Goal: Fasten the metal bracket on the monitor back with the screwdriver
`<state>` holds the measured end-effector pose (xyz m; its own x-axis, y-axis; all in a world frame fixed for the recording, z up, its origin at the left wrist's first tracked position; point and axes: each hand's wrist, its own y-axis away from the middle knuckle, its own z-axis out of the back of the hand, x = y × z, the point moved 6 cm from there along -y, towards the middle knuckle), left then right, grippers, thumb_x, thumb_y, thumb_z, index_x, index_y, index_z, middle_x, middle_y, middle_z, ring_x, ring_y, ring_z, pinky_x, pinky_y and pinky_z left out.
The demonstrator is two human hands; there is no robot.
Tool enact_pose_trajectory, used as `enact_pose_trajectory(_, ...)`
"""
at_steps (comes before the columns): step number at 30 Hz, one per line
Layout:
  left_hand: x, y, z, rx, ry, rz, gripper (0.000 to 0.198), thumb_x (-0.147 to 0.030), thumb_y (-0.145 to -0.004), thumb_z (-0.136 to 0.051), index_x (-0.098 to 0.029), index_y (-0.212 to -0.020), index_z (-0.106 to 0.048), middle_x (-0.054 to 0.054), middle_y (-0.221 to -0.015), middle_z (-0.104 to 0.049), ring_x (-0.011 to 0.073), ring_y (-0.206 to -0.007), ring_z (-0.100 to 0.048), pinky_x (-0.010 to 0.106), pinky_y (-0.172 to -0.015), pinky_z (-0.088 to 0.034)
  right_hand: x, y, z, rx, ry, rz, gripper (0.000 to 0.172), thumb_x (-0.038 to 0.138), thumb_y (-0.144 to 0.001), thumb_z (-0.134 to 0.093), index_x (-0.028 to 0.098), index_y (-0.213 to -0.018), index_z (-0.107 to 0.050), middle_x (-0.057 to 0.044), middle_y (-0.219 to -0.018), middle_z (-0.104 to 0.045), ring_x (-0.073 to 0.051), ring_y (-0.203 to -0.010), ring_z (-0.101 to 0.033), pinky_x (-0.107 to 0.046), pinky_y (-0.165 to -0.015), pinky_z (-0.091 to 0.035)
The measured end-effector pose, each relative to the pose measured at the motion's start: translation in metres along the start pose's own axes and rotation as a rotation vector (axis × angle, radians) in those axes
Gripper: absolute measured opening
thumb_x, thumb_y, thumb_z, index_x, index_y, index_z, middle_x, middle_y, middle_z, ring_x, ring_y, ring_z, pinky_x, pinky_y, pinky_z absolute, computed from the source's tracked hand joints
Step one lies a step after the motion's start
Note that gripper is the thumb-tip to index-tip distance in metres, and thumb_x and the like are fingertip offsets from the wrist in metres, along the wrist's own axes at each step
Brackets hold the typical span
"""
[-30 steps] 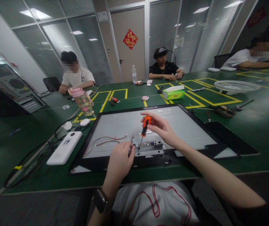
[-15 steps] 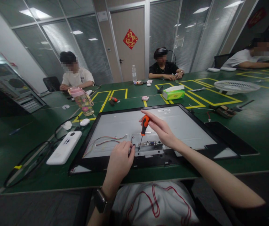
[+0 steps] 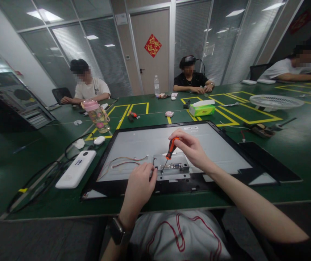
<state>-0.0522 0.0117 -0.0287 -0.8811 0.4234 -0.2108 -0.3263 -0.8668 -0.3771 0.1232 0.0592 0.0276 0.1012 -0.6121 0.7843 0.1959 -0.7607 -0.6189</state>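
Note:
My right hand (image 3: 192,148) is closed round the top of an orange-and-black screwdriver (image 3: 171,148). The tool leans, its thin shaft running down to the front left part of a metal bracket (image 3: 184,176) with connector ports. This bracket sits on the back of a flat display panel (image 3: 212,145) with a black frame, lying on the table. My left hand (image 3: 140,183) is at the bracket's left end, fingers curled and thumb close to them; what they pinch is hidden. Thin coloured wires (image 3: 125,159) lie on the panel just beyond that hand.
A white power bank (image 3: 76,169) and black cables (image 3: 33,181) lie left of the panel, with a pink-lidded bottle (image 3: 97,116) behind. At right are a black slab (image 3: 269,161) and a white fan grille (image 3: 276,101). A green tissue box (image 3: 202,110) stands beyond. Three people sit around the table.
My right hand has gone from extended fingers against the handle to a curled grip on its top. The screwdriver now leans further right. My left hand stays at the bracket.

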Motion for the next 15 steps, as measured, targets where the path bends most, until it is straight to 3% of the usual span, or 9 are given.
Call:
enact_pose_trajectory(5, -0.001, 0.0, 0.0, -0.014, -0.012, -0.01, 0.014, -0.02, -0.093, -0.049, -0.019, -0.081, -0.055, 0.002, -0.078, -0.06, 0.0194, -0.072, -0.057, 0.03, -0.068, -0.04, -0.007, -0.001, -0.005, 0.048, -0.279, -0.136, 0.024, 0.041, -0.091, -0.06, 0.028, -0.11, -0.068, -0.003, -0.096, -0.067, -0.017, -0.092, -0.06, -0.036, -0.089, -0.046)
enact_pose_trajectory(10, 0.0, 0.0, 0.0, -0.021, -0.005, -0.014, 0.014, -0.02, -0.093, -0.05, -0.019, -0.08, -0.055, 0.002, -0.076, -0.06, 0.0192, -0.072, -0.057, 0.03, -0.067, -0.04, -0.007, -0.001, -0.007, 0.02, -0.408, -0.199, 0.016, 0.04, -0.08, -0.073, 0.025, -0.085, -0.07, 0.0, -0.089, -0.062, -0.014, -0.08, -0.057, -0.029, -0.077, -0.048)
enact_pose_trajectory(15, 0.0, 0.0, 0.001, -0.02, -0.008, -0.012, 0.014, -0.02, -0.093, -0.05, -0.019, -0.08, -0.055, 0.001, -0.076, -0.06, 0.0192, -0.072, -0.057, 0.03, -0.068, -0.04, -0.005, 0.0, -0.011, 0.074, -0.483, -0.252, 0.02, 0.04, -0.084, -0.068, 0.026, -0.099, -0.07, -0.001, -0.091, -0.066, -0.015, -0.087, -0.06, -0.03, -0.081, -0.048)
